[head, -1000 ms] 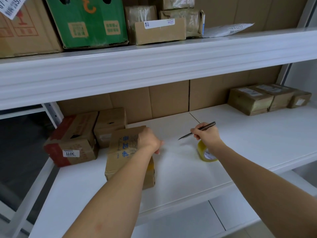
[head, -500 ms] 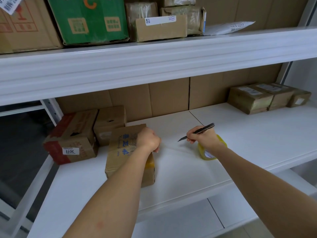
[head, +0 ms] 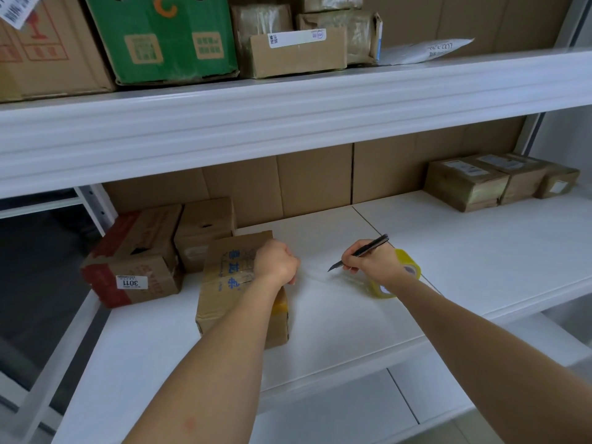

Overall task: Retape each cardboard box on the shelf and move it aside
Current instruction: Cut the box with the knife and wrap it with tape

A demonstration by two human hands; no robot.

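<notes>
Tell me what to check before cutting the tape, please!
1. Tape pulled tight between the left hand and the tape roll: ok, a clear strip spans the gap.
2. Left hand gripping the tape end at the cardboard box: cannot tell, the fist is curled but the fingertips are hidden.
3. Right hand holding the knife: ok, held like a pen, blade pointing at the strip.
4. Fingers out of the blade's path: ok, the left hand sits apart from the tip.
5. Box flat on the shelf: ok.
</notes>
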